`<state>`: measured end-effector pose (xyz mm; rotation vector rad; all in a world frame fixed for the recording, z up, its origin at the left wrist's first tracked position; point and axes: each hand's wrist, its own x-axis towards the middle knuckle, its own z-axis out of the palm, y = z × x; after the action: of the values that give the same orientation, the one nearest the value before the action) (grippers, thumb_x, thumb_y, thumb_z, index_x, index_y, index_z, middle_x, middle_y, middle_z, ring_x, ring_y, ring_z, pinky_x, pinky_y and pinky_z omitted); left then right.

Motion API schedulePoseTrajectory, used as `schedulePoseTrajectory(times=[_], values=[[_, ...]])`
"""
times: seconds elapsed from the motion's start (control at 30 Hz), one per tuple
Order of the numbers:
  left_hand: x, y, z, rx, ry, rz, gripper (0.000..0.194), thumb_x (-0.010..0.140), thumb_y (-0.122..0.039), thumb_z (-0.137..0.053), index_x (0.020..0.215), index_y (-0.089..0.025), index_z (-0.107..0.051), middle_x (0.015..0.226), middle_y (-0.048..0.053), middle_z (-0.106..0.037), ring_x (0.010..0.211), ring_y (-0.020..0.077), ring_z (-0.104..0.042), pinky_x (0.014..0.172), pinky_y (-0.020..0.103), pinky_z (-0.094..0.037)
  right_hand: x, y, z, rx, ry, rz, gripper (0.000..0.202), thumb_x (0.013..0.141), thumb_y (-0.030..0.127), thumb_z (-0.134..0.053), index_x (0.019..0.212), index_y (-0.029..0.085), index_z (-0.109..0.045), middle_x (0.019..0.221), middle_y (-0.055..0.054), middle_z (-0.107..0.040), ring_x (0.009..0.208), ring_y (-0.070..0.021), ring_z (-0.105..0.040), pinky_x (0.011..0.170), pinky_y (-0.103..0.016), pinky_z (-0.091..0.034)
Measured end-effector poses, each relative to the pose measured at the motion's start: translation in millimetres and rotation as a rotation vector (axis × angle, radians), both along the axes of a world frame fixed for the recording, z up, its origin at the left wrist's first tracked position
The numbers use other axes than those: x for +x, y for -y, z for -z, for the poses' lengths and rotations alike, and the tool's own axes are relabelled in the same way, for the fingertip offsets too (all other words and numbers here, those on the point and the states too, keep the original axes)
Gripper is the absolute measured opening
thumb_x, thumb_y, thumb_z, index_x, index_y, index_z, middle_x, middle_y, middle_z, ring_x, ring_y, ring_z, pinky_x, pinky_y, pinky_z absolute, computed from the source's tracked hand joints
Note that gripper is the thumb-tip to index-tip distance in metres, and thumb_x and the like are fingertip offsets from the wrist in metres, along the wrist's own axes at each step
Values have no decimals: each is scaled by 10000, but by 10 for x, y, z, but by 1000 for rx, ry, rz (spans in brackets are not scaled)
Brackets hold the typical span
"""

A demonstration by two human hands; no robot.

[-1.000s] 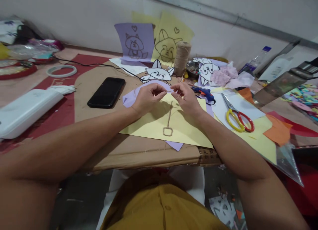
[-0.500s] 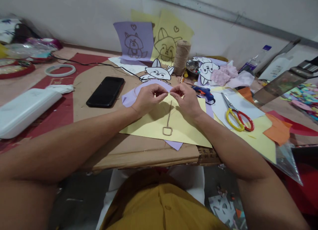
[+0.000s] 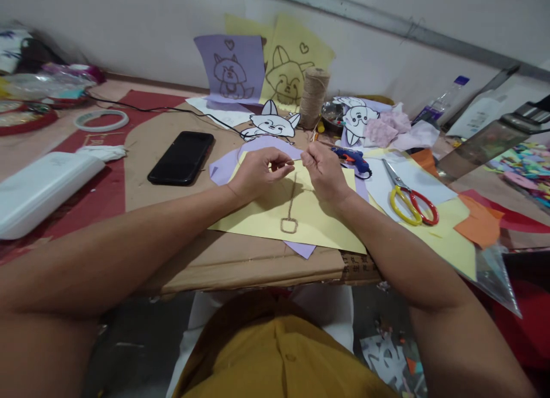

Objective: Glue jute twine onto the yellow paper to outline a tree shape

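My left hand [image 3: 263, 170] hovers over the yellow paper [image 3: 253, 215], thumb and fingertips drawn together in a pinch. Whatever it pinches, perhaps something thin, is too small to make out. Close beside it, my right hand [image 3: 321, 170] is curled closed, and its fingers hide anything inside. Between my forearms, a line of brown twine [image 3: 292, 199] runs down the paper to a small rounded square of twine [image 3: 289, 225]. Purple paper [image 3: 221, 168] shows from under the yellow sheet.
A phone [image 3: 180, 158] lies to the left. A blue glue gun [image 3: 353, 159] and scissors [image 3: 408, 194] lie to the right. Behind stand a twine spool [image 3: 314, 97], a fox cutout [image 3: 272, 125] and a purple sheet with a twine animal [image 3: 230, 69]. A bottle [image 3: 481, 146] leans at far right.
My hands have moved slightly apart at the fingertips. The right hand has turned and curled from a pinch into a closed fist; the left has stayed nearly in place.
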<state>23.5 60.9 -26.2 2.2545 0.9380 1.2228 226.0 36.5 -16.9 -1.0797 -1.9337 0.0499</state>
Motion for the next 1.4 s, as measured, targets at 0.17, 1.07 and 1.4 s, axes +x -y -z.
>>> schedulePoseTrajectory(times=[0.17, 1.07, 1.4], values=[[-8, 3, 2, 30, -23, 32, 133, 931, -288, -752, 905, -179, -822, 803, 36, -765, 686, 133, -604, 702, 267, -474, 5, -5, 5, 28, 69, 73, 587, 1110, 696, -260, 711, 266, -275, 670, -4, -459, 667, -192, -454, 682, -369, -343], [-16, 5, -7, -1, 9, -2, 264, 983, -395, -674, 905, -180, -807, 760, 26, -747, 664, 143, -593, 689, 275, -458, 54, 37, -61, -71, -16, -6, 659, 1077, 780, -286, 723, 261, -485, 710, -24, -571, 695, -201, -534, 713, -370, -392], [-14, 21, -14, -22, -4, -69, 191, 956, -319, -690, 908, -178, -809, 862, 41, -787, 721, 152, -615, 735, 282, -481, 227, -22, -164, 153, -53, 31, 312, 1089, 497, -571, 956, 241, -691, 948, -62, -681, 916, -234, -633, 864, -393, -502]])
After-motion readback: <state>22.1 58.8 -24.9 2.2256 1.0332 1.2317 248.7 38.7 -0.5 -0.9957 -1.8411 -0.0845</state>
